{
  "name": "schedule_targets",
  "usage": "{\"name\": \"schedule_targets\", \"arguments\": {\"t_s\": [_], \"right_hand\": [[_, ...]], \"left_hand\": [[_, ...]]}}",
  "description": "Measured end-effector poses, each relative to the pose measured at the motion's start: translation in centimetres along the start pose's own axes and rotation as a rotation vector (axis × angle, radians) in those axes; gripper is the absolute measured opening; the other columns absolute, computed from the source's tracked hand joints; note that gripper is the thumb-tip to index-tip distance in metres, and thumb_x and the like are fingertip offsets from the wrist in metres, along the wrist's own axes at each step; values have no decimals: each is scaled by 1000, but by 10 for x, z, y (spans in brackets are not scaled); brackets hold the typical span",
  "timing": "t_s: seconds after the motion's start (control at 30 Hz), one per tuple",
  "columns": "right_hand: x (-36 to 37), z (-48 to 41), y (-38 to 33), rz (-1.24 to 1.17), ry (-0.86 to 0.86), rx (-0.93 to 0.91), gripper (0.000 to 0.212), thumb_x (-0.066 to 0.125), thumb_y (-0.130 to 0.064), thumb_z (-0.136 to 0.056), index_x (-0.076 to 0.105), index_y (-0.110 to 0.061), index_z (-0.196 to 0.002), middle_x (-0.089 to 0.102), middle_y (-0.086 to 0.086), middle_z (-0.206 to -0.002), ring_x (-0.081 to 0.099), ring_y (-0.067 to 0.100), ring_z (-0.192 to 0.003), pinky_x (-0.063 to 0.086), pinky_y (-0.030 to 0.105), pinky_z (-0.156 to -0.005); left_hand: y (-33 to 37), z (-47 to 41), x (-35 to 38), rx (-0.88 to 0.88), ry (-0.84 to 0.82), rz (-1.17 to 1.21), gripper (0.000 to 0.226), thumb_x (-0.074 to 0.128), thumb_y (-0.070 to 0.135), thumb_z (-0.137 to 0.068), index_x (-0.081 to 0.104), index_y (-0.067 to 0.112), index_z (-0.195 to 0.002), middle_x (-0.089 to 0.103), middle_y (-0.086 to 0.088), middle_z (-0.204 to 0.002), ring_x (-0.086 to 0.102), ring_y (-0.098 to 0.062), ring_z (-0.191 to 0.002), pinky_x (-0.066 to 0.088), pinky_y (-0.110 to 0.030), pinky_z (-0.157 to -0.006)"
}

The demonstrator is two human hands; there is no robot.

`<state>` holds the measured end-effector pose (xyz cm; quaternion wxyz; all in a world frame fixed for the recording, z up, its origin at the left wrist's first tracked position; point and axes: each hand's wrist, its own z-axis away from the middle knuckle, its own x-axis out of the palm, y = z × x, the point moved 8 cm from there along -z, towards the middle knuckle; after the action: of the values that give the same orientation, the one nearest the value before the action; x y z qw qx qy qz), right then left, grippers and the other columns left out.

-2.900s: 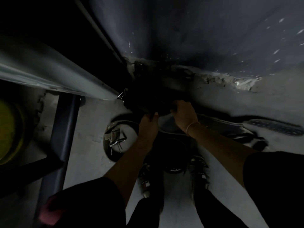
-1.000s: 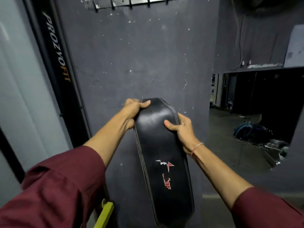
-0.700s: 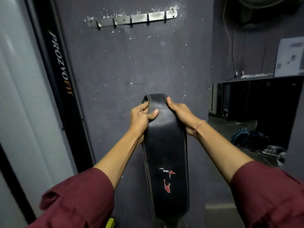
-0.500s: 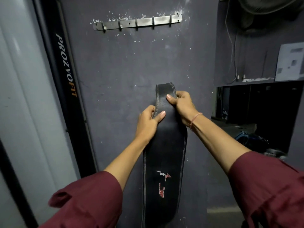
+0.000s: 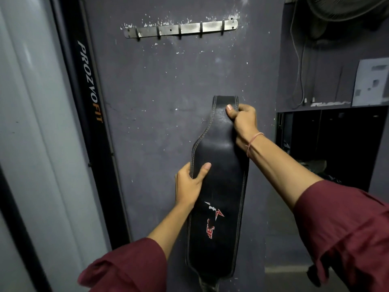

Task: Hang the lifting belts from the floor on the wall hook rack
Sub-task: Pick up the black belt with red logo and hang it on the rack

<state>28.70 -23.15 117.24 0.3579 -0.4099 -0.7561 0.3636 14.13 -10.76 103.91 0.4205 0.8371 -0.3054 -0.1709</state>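
Running down a black upright [image 5: 90, 81] at 9 o'clock, white-and-orange lettering reads PROZVOFIT. The lifting belt [image 5: 220, 186], black stitched leather with a red-and-white logo too small to read, hangs upright before the scuffed grey wall [image 5: 164, 98], well below the flat metal hook rack [image 5: 181, 28] at 12 o'clock. The right grip [image 5: 244, 123] clasps its narrow top end; the left grip [image 5: 188, 185] pinches its wider left edge. Open wall lies between belt and rack
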Motion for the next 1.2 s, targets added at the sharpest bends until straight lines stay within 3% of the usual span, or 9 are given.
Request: {"name": "schedule_targets", "arguments": {"t_s": [0.17,0.33,0.47,0.57,0.67,0.77,1.0,1.13,1.2], "right_hand": [[6,-2,-23,-4,-33,-49,13,61,-4,-92,62,-4,-79,60,11,-74,58,19,-65,50,28,-61],[4,-12,-23,44,-88,-78,15,60,-12,-95,66,-6,-82,67,12,-81,63,23,-76,54,37,-73],[-1,-17,-23,525,-163,-152,48,56,-52,-92,59,-5,-100,68,8,-103,63,25,-92,51,40,-87],[-19,-3,-14,797,-90,-195,50,54,-64,-88,58,-16,-76,68,7,-83,60,28,-82,47,37,-74],[-38,11,-13,740,51,-218,59,59,-65,-85,43,-16,-56,53,1,-56,53,23,-59,38,34,-56],[-56,24,-7,640,130,-196,61,63,-66,-81,43,-16,-54,50,-2,-52,47,16,-51,36,34,-51],[-75,87,47,648,388,-46,57,43,-65,-93,48,-8,-95,66,20,-94,60,41,-93,44,44,-74],[-75,95,67,476,221,-28,57,58,-66,-85,50,-11,-92,68,8,-86,64,32,-85,52,45,-79],[-68,112,91,269,29,44,43,76,-50,-80,62,-14,-99,75,3,-95,72,22,-90,57,49,-86]], "left_hand": [[-8,4,14,-110,-93,64,23,85,31,-74,76,14,-85,78,-1,-85,75,-19,-82,62,-36,-75],[-28,28,20,-175,-98,115,22,87,21,-71,74,7,-82,78,-6,-81,75,-20,-77,60,-32,-68],[-2,19,28,-97,-40,176,18,87,16,-71,76,9,-83,79,-3,-83,75,-18,-79,59,-29,-69],[11,10,28,-27,3,166,15,87,16,-71,76,13,-80,78,1,-81,74,-14,-76,59,-27,-68],[15,4,29,5,-8,113,17,89,21,-69,76,14,-77,78,2,-78,74,-13,-75,59,-28,-68],[10,4,29,27,-38,49,18,90,24,-68,73,19,-69,76,5,-72,71,-8,-68,56,-25,-63],[29,-6,36,18,43,20,32,87,42,-69,76,13,-76,77,5,-74,75,-14,-76,61,-40,-71],[36,-15,32,15,67,33,31,87,41,-70,77,12,-78,77,5,-75,75,-12,-78,61,-42,-74],[36,-27,20,11,130,45,37,87,46,-67,76,12,-76,78,3,-76,74,-12,-76,61,-43,-74]]}}
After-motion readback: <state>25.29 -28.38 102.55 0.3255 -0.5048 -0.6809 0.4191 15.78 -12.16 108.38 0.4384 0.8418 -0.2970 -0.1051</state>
